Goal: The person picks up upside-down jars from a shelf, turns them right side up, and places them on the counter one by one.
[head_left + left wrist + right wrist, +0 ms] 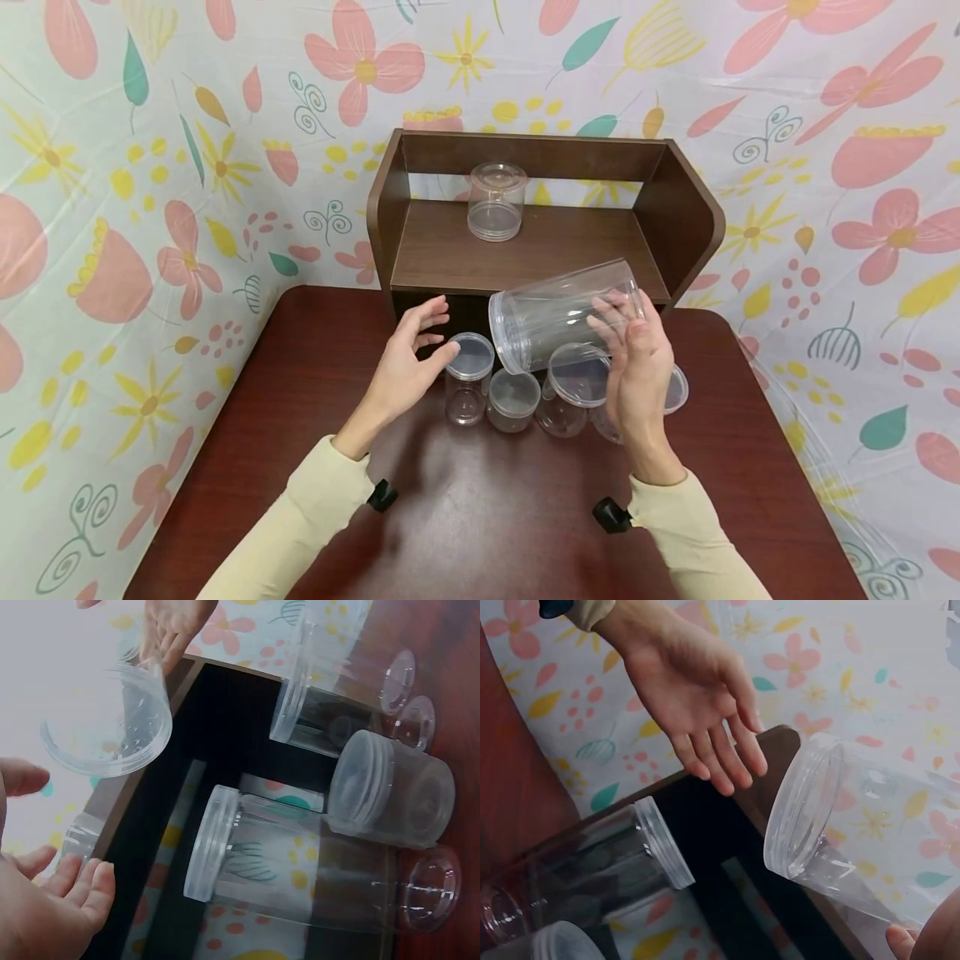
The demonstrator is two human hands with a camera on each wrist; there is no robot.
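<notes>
My right hand (637, 367) grips a large clear plastic jar (558, 312) by one end, in front of the shelf. The jar lies tilted in the air, its ringed lid end pointing left; in the right wrist view this lid end (799, 806) is near my left hand (694, 697). That left hand (401, 362) holds nothing, its fingers apart and gently bent. Below it stands a tall narrow lidded jar (467, 387). Beside that are a short lidded jar (513, 404) and a wider lidded jar (573, 383). The right hand partly hides another jar lid (677, 390).
A dark brown wooden shelf unit (525, 250) stands at the back of the reddish-brown table (465, 517). One clear lidded jar (497, 208) sits on its upper board, left of centre. Flower-patterned cloth (225, 167) hangs behind and at the sides.
</notes>
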